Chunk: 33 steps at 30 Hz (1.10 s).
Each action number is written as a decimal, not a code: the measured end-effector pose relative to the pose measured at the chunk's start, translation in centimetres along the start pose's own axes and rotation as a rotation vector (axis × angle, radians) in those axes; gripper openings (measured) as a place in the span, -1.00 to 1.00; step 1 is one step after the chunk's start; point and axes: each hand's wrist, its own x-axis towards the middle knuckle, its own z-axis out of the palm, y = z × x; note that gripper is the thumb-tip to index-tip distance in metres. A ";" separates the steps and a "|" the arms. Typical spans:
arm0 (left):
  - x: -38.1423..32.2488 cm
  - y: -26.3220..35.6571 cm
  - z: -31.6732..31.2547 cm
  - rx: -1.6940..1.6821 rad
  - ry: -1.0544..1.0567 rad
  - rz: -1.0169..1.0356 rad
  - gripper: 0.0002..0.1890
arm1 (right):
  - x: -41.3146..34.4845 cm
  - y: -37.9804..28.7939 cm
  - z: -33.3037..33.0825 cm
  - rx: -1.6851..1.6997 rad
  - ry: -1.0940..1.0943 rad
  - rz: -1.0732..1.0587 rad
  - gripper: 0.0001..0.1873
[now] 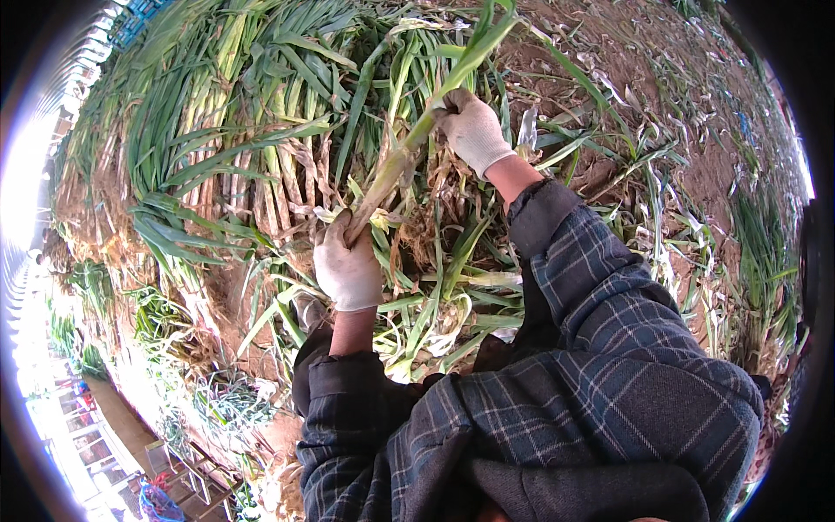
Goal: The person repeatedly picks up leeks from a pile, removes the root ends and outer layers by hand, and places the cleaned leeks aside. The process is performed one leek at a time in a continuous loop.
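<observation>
A long-stalked green onion (385, 173) slants between my two hands, its leaves pointing up and away. My left hand (347, 264), in a white knit glove, is closed around the pale lower stalk. Higher up, where the stalk turns green, my gloved right hand (473, 127) grips it. The root end is hidden by my left hand. Just beyond lies a thick row of green onions (274, 176), white stalks towards me and leaves away. Stripped leaves and dry skins (443, 320) litter the ground below my hands.
More leaf scraps (626, 156) lie over the brown soil (717, 150) on the right. Another heap of green onions (760, 267) lies at the far right. At lower left are a wooden frame (202, 479) and a blue plastic bag (158, 501). A blue crate (134, 23) shows at upper left.
</observation>
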 end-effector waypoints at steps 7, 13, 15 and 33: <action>0.4 -2.9 1.6 -0.144 -0.094 -0.114 -0.69 | -12.9 -9.8 2.7 -0.127 -1.300 -0.325 -0.82; 1.0 -5.3 1.9 -0.583 -0.132 -0.205 -0.70 | -8.3 -5.6 1.5 -0.341 -1.228 -0.179 -0.76; 1.1 -5.3 1.8 -0.560 -0.200 -0.211 -0.68 | -4.6 -3.7 -0.2 -0.826 -0.733 -0.336 -0.77; 0.2 -2.8 1.7 -0.457 -0.583 -0.127 -0.68 | -2.1 -5.2 -3.4 0.498 -0.103 0.141 -0.83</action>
